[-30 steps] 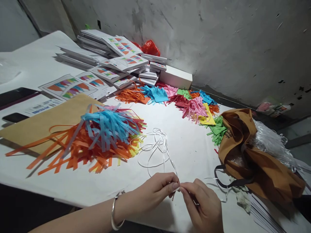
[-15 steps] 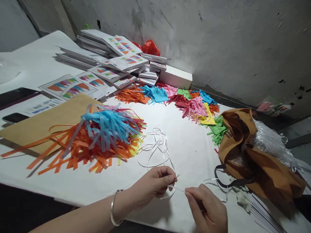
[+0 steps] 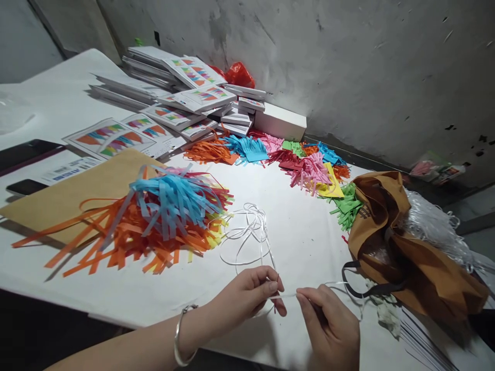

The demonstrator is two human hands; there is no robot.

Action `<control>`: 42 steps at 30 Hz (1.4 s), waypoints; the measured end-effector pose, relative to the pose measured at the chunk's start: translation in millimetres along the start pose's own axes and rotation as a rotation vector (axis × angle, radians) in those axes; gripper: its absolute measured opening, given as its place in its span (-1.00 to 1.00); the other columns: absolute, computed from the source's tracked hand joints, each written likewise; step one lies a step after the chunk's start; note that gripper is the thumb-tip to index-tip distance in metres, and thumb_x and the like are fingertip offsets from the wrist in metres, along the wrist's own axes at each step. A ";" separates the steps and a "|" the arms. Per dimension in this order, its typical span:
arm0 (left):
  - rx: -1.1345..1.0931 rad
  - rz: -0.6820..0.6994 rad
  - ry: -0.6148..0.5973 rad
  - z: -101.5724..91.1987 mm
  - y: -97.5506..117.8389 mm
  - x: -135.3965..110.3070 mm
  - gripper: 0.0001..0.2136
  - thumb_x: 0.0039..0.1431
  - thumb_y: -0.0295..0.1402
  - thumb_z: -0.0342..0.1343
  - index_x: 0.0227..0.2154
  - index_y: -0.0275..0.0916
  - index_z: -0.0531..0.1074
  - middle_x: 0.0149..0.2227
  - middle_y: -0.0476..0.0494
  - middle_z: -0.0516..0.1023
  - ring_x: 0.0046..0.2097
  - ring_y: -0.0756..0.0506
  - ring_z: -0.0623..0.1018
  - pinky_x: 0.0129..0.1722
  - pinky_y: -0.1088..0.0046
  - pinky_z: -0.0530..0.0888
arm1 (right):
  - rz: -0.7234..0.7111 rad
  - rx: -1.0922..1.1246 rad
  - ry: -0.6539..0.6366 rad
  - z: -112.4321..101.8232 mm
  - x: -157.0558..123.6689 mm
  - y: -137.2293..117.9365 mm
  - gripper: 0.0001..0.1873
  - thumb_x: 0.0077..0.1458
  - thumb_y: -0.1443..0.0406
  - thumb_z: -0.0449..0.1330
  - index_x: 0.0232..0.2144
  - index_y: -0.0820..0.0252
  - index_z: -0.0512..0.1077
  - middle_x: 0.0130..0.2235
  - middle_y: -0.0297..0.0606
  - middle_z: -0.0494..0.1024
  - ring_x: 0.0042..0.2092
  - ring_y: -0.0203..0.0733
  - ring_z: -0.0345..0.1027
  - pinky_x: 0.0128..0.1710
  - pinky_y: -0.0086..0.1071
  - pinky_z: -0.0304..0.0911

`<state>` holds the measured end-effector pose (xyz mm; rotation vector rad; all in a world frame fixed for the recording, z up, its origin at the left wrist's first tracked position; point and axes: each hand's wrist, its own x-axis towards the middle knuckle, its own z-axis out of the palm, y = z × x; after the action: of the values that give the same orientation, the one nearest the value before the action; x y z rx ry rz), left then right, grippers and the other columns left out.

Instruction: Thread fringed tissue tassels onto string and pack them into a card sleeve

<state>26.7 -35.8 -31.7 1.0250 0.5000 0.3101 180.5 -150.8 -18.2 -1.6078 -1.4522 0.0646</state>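
Head view: hands (image 3: 253,292) (image 3: 333,323) over white table (image 3: 305,226), perhaps plastered wall (image 3: 348,77) beyond.

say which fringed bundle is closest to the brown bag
The green bundle right beside the brown bag; the others, including another green one, lie farther off.

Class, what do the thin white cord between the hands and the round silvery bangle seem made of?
Thin white cord: probably synthetic fibre, slightly glossy, as its surface catches light; exact fibre unclear. Round silvery bangle: apparently polished metal, judging by bright highlights.
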 end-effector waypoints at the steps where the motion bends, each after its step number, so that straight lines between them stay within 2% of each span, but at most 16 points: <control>1: 0.053 0.024 -0.010 0.5 0.5 -1.0 -0.67 0.23 -0.04 0.15 -0.32 -0.26 0.36 -0.42 -0.13 0.65 -0.61 0.10 0.04 -0.58 0.49 -0.03 | -0.001 -0.010 0.004 0.7 1.3 0.6 -0.92 0.25 0.32 0.20 -0.28 0.08 0.51 -0.50 -0.42 0.41 -0.51 -0.33 0.26 -0.46 -0.45 0.15; 8: 0.192 0.076 -0.037 1.0 1.8 -6.2 -0.71 0.34 -0.06 0.02 -0.25 -0.22 0.29 -0.36 -0.16 0.70 -0.60 0.07 0.06 -0.53 0.49 0.05 | -0.052 -0.052 -0.026 -0.4 5.8 8.0 -0.90 0.27 0.34 0.17 -0.30 0.13 0.48 -0.48 -0.40 0.45 -0.49 -0.35 0.33 -0.48 -0.49 0.20; 11: 0.160 0.122 -0.010 0.3 0.6 -5.3 -0.67 0.33 -0.02 0.03 -0.26 -0.22 0.28 -0.37 -0.14 0.69 -0.54 0.05 0.31 -0.44 0.51 0.21 | -0.050 -0.046 -0.071 -0.3 -2.3 9.3 -0.90 0.28 0.27 0.18 -0.29 0.11 0.48 -0.50 -0.43 0.41 -0.53 -0.36 0.29 -0.50 -0.49 0.19; 13: 0.138 0.149 0.010 0.2 -0.6 -4.6 -0.65 0.32 0.00 0.05 -0.27 -0.22 0.30 -0.37 -0.13 0.66 -0.39 -0.02 0.51 -0.31 0.47 0.32 | -0.033 -0.044 -0.072 2.6 -10.6 8.6 -0.86 0.26 0.18 0.22 -0.25 0.09 0.50 -0.48 -0.42 0.44 -0.52 -0.35 0.30 -0.49 -0.48 0.20; 15: 0.170 0.166 0.028 0.2 -1.7 -4.0 -0.64 0.30 0.01 0.06 -0.28 -0.23 0.32 -0.37 -0.11 0.63 -0.28 -0.09 0.58 -0.24 0.43 0.37 | -0.029 -0.048 -0.038 6.9 -18.4 7.3 -0.82 0.23 0.13 0.26 -0.18 0.06 0.51 -0.43 -0.39 0.51 -0.50 -0.32 0.34 -0.47 -0.45 0.21; 19: 0.310 0.191 0.016 -1.4 -3.0 -3.5 -0.65 0.32 0.00 0.03 -0.29 -0.24 0.36 -0.35 -0.14 0.61 -0.27 -0.11 0.57 -0.24 0.40 0.41 | -0.013 0.067 -0.064 9.6 -23.5 6.9 -0.87 0.27 0.24 0.20 -0.19 0.01 0.56 -0.48 -0.39 0.52 -0.49 -0.29 0.38 -0.48 -0.44 0.18; 22: 0.411 0.198 -0.018 -2.9 -1.7 -3.9 -0.68 0.34 -0.07 0.00 -0.29 -0.25 0.42 -0.31 -0.15 0.61 -0.29 -0.09 0.51 -0.26 0.41 0.38 | 0.071 0.219 -0.197 2.6 -19.8 10.4 -0.85 0.23 0.18 0.23 -0.32 0.02 0.59 -0.53 -0.39 0.49 -0.55 -0.31 0.31 -0.53 -0.44 0.13; 25: 0.537 0.224 0.053 -2.8 1.6 -5.0 -0.70 0.30 -0.10 0.04 -0.34 -0.26 0.45 -0.37 -0.09 0.52 -0.35 -0.06 0.39 -0.35 0.44 0.31 | 0.117 0.339 -0.378 -6.5 -15.6 14.8 -0.83 0.15 0.14 0.30 -0.42 0.03 0.61 -0.57 -0.40 0.48 -0.57 -0.33 0.29 -0.56 -0.47 0.11; 27: 0.560 0.212 0.088 -1.8 3.8 -5.7 -0.71 0.26 -0.12 0.06 -0.39 -0.26 0.43 -0.42 -0.05 0.44 -0.37 -0.05 0.34 -0.38 0.45 0.27 | 0.127 0.382 -0.436 -10.3 -14.1 16.0 -0.84 0.13 0.14 0.33 -0.43 0.02 0.62 -0.58 -0.40 0.49 -0.57 -0.34 0.29 -0.56 -0.49 0.12; 29: 0.542 0.172 0.084 -0.6 4.8 -5.9 -0.72 0.23 -0.13 0.07 -0.41 -0.26 0.43 -0.46 -0.01 0.39 -0.40 -0.04 0.31 -0.40 0.46 0.24 | 0.147 0.392 -0.407 -11.2 -13.2 14.6 -0.85 0.14 0.14 0.32 -0.42 0.02 0.62 -0.59 -0.41 0.48 -0.57 -0.35 0.27 -0.56 -0.49 0.12; 31: 0.509 0.142 0.065 0.2 4.7 -5.3 -0.73 0.21 -0.14 0.09 -0.42 -0.26 0.43 -0.50 0.02 0.36 -0.41 -0.03 0.28 -0.41 0.46 0.21 | 0.192 0.363 -0.320 -9.7 -11.9 11.2 -0.84 0.17 0.16 0.28 -0.42 0.01 0.61 -0.57 -0.42 0.49 -0.56 -0.36 0.28 -0.54 -0.50 0.14; 35: 0.355 0.092 0.016 1.4 4.8 -3.2 -0.71 0.14 -0.11 0.15 -0.47 -0.27 0.42 -0.52 0.04 0.34 -0.41 -0.02 0.27 -0.40 0.46 0.19 | 0.232 0.271 -0.175 -4.2 -6.3 5.9 -0.83 0.21 0.22 0.24 -0.40 0.04 0.59 -0.46 -0.38 0.59 -0.44 -0.30 0.44 -0.45 -0.54 0.27; 38: 0.234 0.025 0.002 3.0 7.9 -3.4 -0.69 0.09 -0.09 0.20 -0.48 -0.28 0.44 -0.53 0.04 0.37 -0.45 0.01 0.26 -0.42 0.48 0.18 | 0.234 0.239 -0.123 -1.2 -3.5 7.4 -0.83 0.20 0.24 0.24 -0.42 0.07 0.58 -0.46 -0.37 0.59 -0.44 -0.29 0.45 -0.45 -0.54 0.30; 42: 0.143 -0.054 0.024 4.9 10.6 -6.2 -0.65 0.05 -0.04 0.25 -0.44 -0.29 0.46 -0.56 0.08 0.37 -0.57 0.08 0.13 -0.54 0.51 0.06 | 0.275 0.239 -0.111 1.9 -6.2 10.1 -0.82 0.19 0.22 0.25 -0.45 0.08 0.57 -0.48 -0.38 0.55 -0.45 -0.31 0.40 -0.45 -0.54 0.26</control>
<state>23.9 -37.1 -18.9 1.1460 0.5771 0.2417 185.1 -153.3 -29.0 -1.6135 -1.2431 0.4751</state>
